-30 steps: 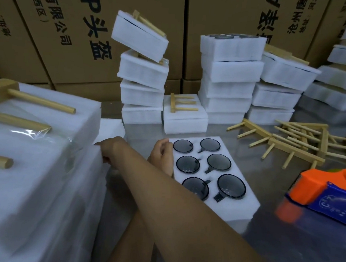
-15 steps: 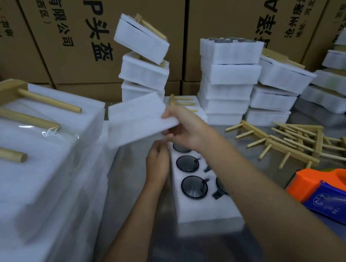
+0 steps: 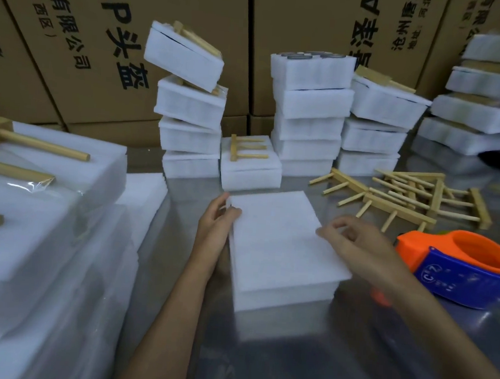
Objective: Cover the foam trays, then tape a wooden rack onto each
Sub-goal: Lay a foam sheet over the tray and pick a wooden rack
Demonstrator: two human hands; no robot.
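A white foam sheet [image 3: 281, 239] lies flat on top of the foam tray [image 3: 282, 295] in the middle of the metal table, hiding the lenses. My left hand [image 3: 215, 221] rests against the tray's left edge, fingers touching the sheet's far-left corner. My right hand [image 3: 348, 240] hovers over the sheet's right edge with fingers loosely curled and touching it. Loose wooden racks [image 3: 402, 194] lie in a pile to the right behind the tray.
An orange and blue tape dispenser [image 3: 462, 266] sits at the right. Stacks of covered foam trays [image 3: 188, 120], some with racks, stand behind, before cardboard boxes [image 3: 75, 44]. A tall stack of foam with wooden racks [image 3: 33, 218] fills the left.
My right hand brought a foam sheet from the left pile over the tray and laid it down. The lenses are now covered. My left hand stayed at the tray's left side.
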